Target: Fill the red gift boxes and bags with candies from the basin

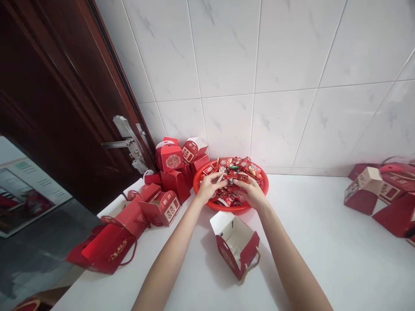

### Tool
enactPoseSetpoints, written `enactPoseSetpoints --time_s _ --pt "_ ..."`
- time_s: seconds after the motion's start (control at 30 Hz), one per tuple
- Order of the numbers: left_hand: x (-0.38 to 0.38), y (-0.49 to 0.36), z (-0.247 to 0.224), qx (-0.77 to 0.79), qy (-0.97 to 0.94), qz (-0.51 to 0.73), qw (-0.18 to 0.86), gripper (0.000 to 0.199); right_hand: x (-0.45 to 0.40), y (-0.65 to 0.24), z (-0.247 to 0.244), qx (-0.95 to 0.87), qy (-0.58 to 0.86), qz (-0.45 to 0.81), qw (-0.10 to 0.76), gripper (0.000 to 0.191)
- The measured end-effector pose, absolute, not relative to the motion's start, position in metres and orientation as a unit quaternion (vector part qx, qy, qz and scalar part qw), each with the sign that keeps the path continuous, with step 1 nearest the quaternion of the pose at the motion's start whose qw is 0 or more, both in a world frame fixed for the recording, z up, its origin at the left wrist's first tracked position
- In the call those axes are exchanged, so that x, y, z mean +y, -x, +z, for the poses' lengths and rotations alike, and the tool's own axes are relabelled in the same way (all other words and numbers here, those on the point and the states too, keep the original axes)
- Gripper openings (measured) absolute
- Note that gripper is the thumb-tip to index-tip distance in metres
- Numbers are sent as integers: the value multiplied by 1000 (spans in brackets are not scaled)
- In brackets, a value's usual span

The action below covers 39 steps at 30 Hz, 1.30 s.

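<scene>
Right now, the fingers of the left hand (210,188) and right hand (252,192) pinch a small red packet (232,177) between them, just over the heaped packets (229,198) in the red basin (236,210). From the basin, the open red box (227,254) sits at six o'clock, its rope handle (248,272) at its own five o'clock. Red boxes (162,208) crowd eight to ten o'clock, and another box group (396,214) rests at three o'clock on the white table (311,242).

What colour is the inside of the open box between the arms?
The inside of the box is white; the head view shows it.
</scene>
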<state>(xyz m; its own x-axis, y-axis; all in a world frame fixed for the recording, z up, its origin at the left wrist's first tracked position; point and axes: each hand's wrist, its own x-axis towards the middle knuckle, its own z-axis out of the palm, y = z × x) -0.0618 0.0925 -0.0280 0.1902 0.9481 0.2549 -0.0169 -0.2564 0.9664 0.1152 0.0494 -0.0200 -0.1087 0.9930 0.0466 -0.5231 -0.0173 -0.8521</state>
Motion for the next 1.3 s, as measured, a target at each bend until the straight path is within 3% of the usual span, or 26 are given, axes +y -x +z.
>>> enactPoseSetpoints --time_s 0.2,0.4,0.5,0.67,0.97,1.3 --pt "96 58 -36 405 -598 540 433 39 46 -113 -18 -435 319 620 570 46" --pt "110 80 -33 469 -568 580 349 43 47 -112 -20 -369 338 598 626 48" --pt "117 103 -26 520 -566 571 288 35 47 -112 -19 -339 338 596 644 48" --pt "113 124 -15 576 -649 444 223 19 47 -112 -17 -322 344 595 651 44" --pt "115 107 -4 617 -749 182 158 18 47 -112 -17 -331 340 591 652 40" --pt "111 110 2 601 -778 129 130 30 47 -112 -16 -313 337 600 655 37"
